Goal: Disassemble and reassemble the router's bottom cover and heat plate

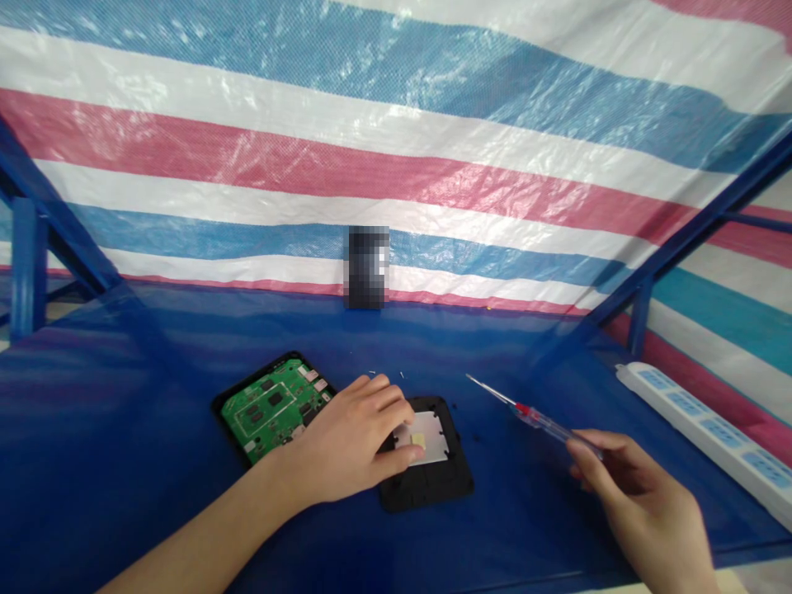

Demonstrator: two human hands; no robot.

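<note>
My right hand [643, 503] grips a screwdriver [544, 425] by its clear handle; the shaft points up and left, above the table. My left hand [359, 437] is over the left part of a black plastic cover [426, 487], its thumb and fingers apart. The thumb tip lies by a yellowish pad [418, 443] on the cover's silver metal plate [436, 437]; whether it presses there I cannot tell. Left of that hand, a green circuit board [266, 404] sits in a black casing [226, 417], its right side hidden behind my hand and forearm.
Small screws [402, 374] lie on the blue table [186, 330] behind the cover, with tiny dark bits to its right. A white power strip [699, 421] runs along the right side. A pixelated dark object [366, 268] stands at the back before a striped sheet [309, 124]. Blue frame bars flank both sides.
</note>
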